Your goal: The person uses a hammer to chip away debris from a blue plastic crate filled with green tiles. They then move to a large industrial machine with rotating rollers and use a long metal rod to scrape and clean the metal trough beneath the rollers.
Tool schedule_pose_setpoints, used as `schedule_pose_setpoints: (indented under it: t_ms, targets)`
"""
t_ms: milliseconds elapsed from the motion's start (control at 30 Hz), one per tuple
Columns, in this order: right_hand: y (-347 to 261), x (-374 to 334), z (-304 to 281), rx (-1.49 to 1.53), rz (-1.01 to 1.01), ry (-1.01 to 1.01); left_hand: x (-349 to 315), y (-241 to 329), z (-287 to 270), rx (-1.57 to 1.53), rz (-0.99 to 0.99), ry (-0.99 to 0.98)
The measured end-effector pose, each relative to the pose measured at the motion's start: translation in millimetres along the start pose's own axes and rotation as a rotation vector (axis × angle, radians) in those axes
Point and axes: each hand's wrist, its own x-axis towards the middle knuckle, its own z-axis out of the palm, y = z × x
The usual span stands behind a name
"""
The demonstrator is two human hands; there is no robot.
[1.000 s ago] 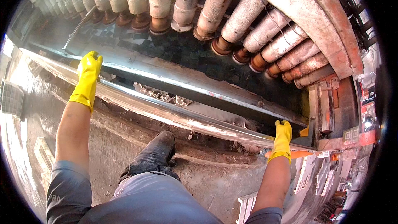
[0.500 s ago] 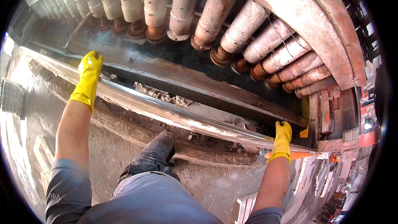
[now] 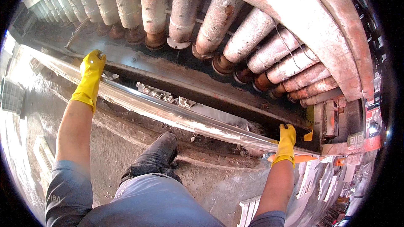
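Observation:
A long, shiny metal panel (image 3: 168,111) runs slantwise across the front of a large machine, from far left to near right. My left hand (image 3: 92,65), in a yellow rubber glove, has its fingers curled over the panel's upper edge toward the left end. Near the right end, my right hand (image 3: 287,136), gloved the same way, closes on that edge. Most of the fingertips are hidden behind the panel. Pale, crumbly debris (image 3: 166,96) lies in the gap behind it, next to a dark metal beam (image 3: 219,92).
Beyond the beam stands a row of thick, dirty cylinders (image 3: 181,14) under a curved, stained frame (image 3: 320,25). A thin bent rod (image 3: 76,33) leans at the left. An orange piece (image 3: 304,158) lies beside my right wrist. Below, a white slatted piece (image 3: 249,210) stands on the wet concrete floor (image 3: 206,185).
The cylinders and the curved frame have shifted slightly downward in the picture, toward me. Both hands stay in nearly the same places on the panel.

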Motion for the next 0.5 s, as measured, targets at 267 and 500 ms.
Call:
schedule_pose_setpoints:
  t_ms: [267, 500]
  targets:
    - [3, 24, 8, -0.019, -0.070, 0.045, 16, 10, 3, -0.033, 0.018, -0.006]
    - [-19, 27, -4, -0.005, 0.008, 0.009, 29, 16, 10, -0.039, 0.030, 0.012]
